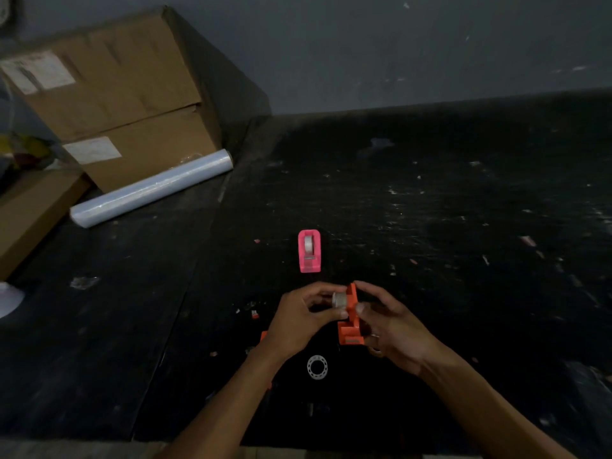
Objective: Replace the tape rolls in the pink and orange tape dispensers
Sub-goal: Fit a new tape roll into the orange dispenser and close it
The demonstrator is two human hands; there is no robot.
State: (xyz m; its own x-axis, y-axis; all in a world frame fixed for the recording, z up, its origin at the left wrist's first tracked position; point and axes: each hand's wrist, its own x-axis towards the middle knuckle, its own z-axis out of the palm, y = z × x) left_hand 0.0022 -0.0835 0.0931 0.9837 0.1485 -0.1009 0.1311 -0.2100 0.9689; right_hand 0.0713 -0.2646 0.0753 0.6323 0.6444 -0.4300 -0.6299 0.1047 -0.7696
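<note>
Left hand: my left hand [299,318] pinched the tape roll [340,300] between thumb and fingers, closed on it, just at 9 o'clock of the orange dispenser.
Right hand: my right hand [392,326] was wrapped on the orange dispenser [351,321] from its 3 o'clock side, thumb pressed to its body.
Orange dispenser: it sat low-centre on the black table [463,210], cutter end toward 6 o'clock; the roll was at its upper end (seated or not, I could not tell).
Pink dispenser: the pink dispenser [309,250] stood apart at 12 o'clock from my hands, a roll inside it.
Empty core: a white ring [318,367] lay flat at 6 o'clock, between my forearms.
Background: cardboard boxes [126,104] and a roll of clear film [152,192] were at 10 o'clock.
</note>
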